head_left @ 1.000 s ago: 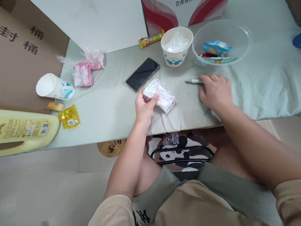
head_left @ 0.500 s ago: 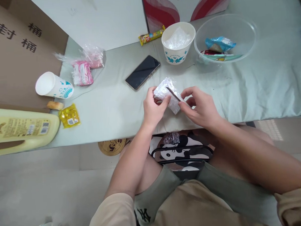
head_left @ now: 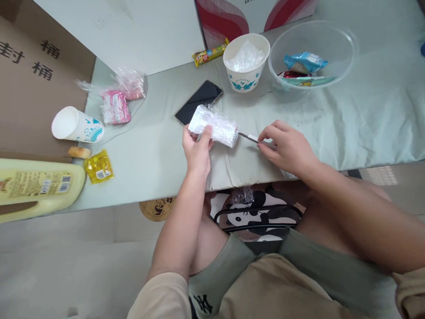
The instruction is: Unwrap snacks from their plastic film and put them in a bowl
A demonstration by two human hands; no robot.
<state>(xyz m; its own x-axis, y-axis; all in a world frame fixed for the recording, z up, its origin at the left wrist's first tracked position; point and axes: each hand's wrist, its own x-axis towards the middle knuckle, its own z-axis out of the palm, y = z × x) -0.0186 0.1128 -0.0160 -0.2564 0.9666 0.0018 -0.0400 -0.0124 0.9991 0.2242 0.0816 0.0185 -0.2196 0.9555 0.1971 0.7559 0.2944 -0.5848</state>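
- Left hand (head_left: 197, 153) pinches a plastic-wrapped packet (head_left: 216, 127) between thumb and fingers, over the middle of the surface (head_left: 156, 152).
- Right hand (head_left: 287, 146) grips a small knife (head_left: 249, 137), its tip at the packet's right end (I cannot tell whether they touch).
- Phone (head_left: 205, 93) lies on the far side of the packet, partly hidden by it.
- Farther right stand a paper cup (head_left: 244, 82) and a clear bowl (head_left: 337, 46).

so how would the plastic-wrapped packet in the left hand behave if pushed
The plastic-wrapped packet seems fairly stiff: gripped near one end by the left hand, it juts out without sagging. Its boxy shape suggests sliding rather than rolling. The shiny, crinkled film may feel slippery.
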